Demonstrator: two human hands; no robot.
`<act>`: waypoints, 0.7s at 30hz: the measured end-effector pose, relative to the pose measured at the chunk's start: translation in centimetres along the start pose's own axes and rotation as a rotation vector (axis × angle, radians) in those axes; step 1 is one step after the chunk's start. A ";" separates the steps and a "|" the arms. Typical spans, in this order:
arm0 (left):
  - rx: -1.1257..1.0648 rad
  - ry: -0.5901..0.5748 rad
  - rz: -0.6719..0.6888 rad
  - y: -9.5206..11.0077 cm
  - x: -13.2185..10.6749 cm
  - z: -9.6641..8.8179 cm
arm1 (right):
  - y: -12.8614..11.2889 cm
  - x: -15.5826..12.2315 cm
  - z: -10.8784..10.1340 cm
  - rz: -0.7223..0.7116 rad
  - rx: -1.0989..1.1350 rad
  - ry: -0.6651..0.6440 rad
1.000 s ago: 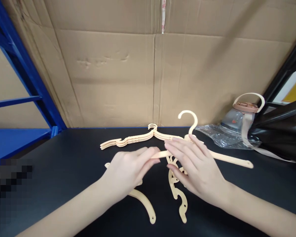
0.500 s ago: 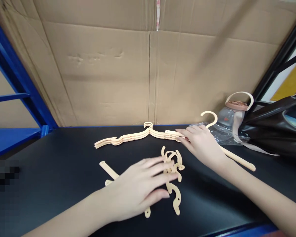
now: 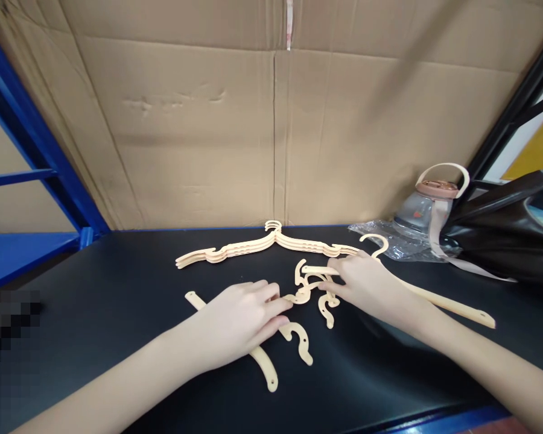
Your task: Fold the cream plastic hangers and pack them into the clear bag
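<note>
My left hand (image 3: 248,319) has thumb and fingers closed in a pinch on a cream hanger piece (image 3: 304,346) with a curved, notched end. The rest of that piece is hidden behind the fingers. Under the same hand lies a long curved hanger arm (image 3: 265,364). My right hand (image 3: 366,280) is wrapped round a partly assembled hanger (image 3: 452,304), its hook (image 3: 376,242) rising behind the knuckles and one arm reaching right. Between the hands is a small jumble of curved hanger pieces (image 3: 326,310), just below the right fingertips.
Several finished hangers (image 3: 248,246) lie stacked at the back of the black table (image 3: 95,343), near the cardboard wall (image 3: 185,132). Back right are a strapped water bottle (image 3: 419,208), clear plastic wrap (image 3: 389,244) and a dark bag (image 3: 493,223). Blue frame posts (image 3: 67,181) stand left.
My left hand has drawn back left, its spread fingers closing on a notched piece that moved with it. My right hand has brought the held hanger lower, nearer the loose pieces.
</note>
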State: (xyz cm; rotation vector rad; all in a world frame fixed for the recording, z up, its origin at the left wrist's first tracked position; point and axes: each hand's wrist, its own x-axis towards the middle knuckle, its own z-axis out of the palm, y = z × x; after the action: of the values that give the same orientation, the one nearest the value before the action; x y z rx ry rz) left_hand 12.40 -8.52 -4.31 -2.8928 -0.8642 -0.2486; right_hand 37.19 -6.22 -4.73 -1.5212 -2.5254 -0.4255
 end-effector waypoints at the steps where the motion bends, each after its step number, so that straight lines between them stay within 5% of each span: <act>1: 0.016 -0.012 -0.016 -0.1 0.0 -0.1 | -0.1 0.0 0.1 -0.017 0.021 -0.023; 4: 0.070 -0.046 -0.054 -0.6 0.1 -0.4 | -0.5 -0.1 0.3 -0.027 0.068 -0.080; 12: -0.100 0.021 -0.021 -0.1 0.2 0.1 | -1.2 0.0 -0.1 -0.181 0.075 0.194; 21: -0.103 0.078 -0.100 0.7 0.3 -0.1 | -1.9 -0.7 -0.6 -0.337 0.034 0.232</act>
State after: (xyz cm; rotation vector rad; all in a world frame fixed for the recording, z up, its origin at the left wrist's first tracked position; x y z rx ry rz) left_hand 12.98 -8.94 -4.21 -2.9140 -1.0127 -0.4245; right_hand 35.83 -7.89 -4.63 -0.9677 -2.5851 -0.5635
